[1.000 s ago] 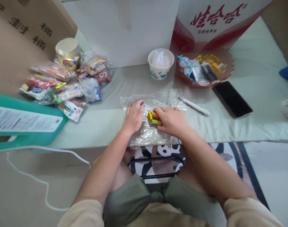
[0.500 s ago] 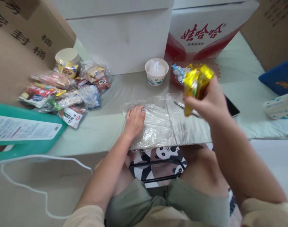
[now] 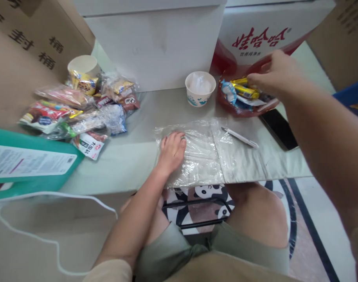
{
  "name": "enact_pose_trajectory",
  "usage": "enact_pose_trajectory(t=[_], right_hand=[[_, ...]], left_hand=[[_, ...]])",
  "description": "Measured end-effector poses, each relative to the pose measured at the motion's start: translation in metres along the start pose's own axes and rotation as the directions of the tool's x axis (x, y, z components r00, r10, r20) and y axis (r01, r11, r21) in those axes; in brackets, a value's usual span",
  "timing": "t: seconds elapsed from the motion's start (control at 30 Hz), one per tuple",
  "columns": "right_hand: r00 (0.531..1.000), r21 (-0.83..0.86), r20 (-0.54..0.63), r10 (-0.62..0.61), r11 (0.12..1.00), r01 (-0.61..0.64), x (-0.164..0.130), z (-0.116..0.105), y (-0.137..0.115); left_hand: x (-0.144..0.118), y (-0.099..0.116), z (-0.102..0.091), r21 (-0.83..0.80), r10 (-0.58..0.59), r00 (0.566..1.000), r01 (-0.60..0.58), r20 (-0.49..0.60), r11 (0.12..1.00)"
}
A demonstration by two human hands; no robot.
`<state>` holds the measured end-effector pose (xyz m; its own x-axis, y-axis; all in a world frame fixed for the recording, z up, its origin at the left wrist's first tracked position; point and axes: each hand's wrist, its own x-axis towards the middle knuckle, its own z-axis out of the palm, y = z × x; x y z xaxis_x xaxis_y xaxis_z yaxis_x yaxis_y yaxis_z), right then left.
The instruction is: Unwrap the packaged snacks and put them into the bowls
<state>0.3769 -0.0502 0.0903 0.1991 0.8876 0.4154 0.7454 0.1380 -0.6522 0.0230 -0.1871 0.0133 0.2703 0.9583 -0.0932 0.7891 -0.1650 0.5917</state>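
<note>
My left hand (image 3: 172,150) lies flat on a clear plastic bag (image 3: 200,156) spread near the table's front edge, its fingers stretched out. Over the right part of a red see-through bowl (image 3: 240,111) is my right hand (image 3: 272,76), a little blurred. Its thumb and bent fingers look apart, with nothing visible between them. Below the thumb, gold-wrapped snacks (image 3: 247,92) and a blue-and-white wrapped piece (image 3: 229,92) lie in the bowl. A slim white pen-like tool (image 3: 240,137) rests at the bag's right side.
A paper cup (image 3: 200,96) holding clear plastic stands left of the bowl. A black phone (image 3: 280,129) lies to its right. Packaged snacks (image 3: 79,111) are heaped at the left, by a green jug (image 3: 49,186). White boxes (image 3: 155,55) stand along the back.
My right hand has moved away from me to the bowl, and the gold packets it held have left its grip. Gold packets now show in the bowl. My left hand stays on the bag.
</note>
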Motion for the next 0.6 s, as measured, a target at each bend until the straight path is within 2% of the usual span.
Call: enact_pose_trajectory(t=[0.03, 0.07, 0.1, 0.13, 0.17, 0.2, 0.23, 0.27, 0.3, 0.33, 0.43, 0.47, 0.5, 0.53, 0.6], right_hand=[[0.998, -0.079, -0.024, 0.051, 0.995, -0.053, -0.018, -0.003, -0.021], [0.998, -0.101, -0.059, 0.011, 0.995, -0.017, -0.042, -0.005, -0.041], [0.992, -0.076, -0.09, -0.093, 0.993, 0.086, -0.069, -0.005, -0.061], [0.977, -0.018, -0.074, -0.198, 0.98, 0.197, -0.098, -0.002, -0.077], [0.956, 0.047, 0.047, -0.289, 0.957, 0.287, -0.127, 0.003, -0.088], [0.904, 0.11, 0.214, -0.37, 0.929, 0.354, -0.156, 0.011, -0.096], [0.822, 0.152, 0.387, -0.418, 0.908, 0.39, -0.181, 0.02, -0.099], [0.747, 0.153, 0.507, -0.43, 0.898, 0.413, -0.202, 0.029, -0.098], [0.706, 0.123, 0.578, -0.408, 0.899, 0.42, -0.218, 0.038, -0.094], [0.684, 0.08, 0.629, -0.368, 0.907, 0.414, -0.23, 0.045, -0.089], [0.677, -0.017, 0.688, -0.262, 0.926, 0.376, -0.241, 0.057, -0.073], [0.678, -0.022, 0.691, -0.249, 0.931, 0.364, -0.24, 0.057, -0.069], [0.685, -0.02, 0.687, -0.243, 0.936, 0.352, -0.238, 0.057, -0.067], [0.697, -0.014, 0.675, -0.24, 0.941, 0.338, -0.236, 0.056, -0.065], [0.735, 0.005, 0.636, -0.235, 0.954, 0.301, -0.232, 0.052, -0.065]], left_hand=[[0.0, 0.0, 0.0, 0.001, 0.006, 1.0, -0.006, 0.0, 1.0], [0.0, 0.0, -0.001, 0.006, 0.013, 1.0, -0.013, -0.002, 1.0], [0.0, 0.0, -0.001, 0.013, 0.023, 1.0, -0.023, -0.005, 1.0], [0.002, -0.001, 0.0, 0.022, 0.04, 0.999, -0.04, -0.012, 0.999], [0.003, -0.003, 0.0, 0.03, 0.063, 0.998, -0.062, -0.021, 0.998], [0.005, -0.004, 0.0, 0.036, 0.092, 0.995, -0.091, -0.029, 0.995], [0.007, -0.006, 0.0, 0.038, 0.127, 0.991, -0.125, -0.036, 0.991], [0.008, -0.009, -0.001, 0.037, 0.161, 0.986, -0.16, -0.042, 0.986], [0.008, -0.01, -0.003, 0.034, 0.191, 0.98, -0.189, -0.054, 0.981], [0.006, -0.012, -0.006, 0.033, 0.215, 0.973, -0.213, -0.081, 0.976], [-0.008, -0.012, -0.02, 0.046, 0.263, 0.938, -0.259, -0.225, 0.965], [-0.015, -0.01, -0.026, 0.051, 0.286, 0.925, -0.282, -0.25, 0.958], [-0.023, -0.008, -0.031, 0.051, 0.325, 0.918, -0.322, -0.226, 0.945], [-0.031, -0.007, -0.035, 0.042, 0.38, 0.915, -0.378, -0.134, 0.925], [-0.044, -0.005, -0.038, 0.03, 0.453, 0.882, -0.46, 0.131, 0.887]])
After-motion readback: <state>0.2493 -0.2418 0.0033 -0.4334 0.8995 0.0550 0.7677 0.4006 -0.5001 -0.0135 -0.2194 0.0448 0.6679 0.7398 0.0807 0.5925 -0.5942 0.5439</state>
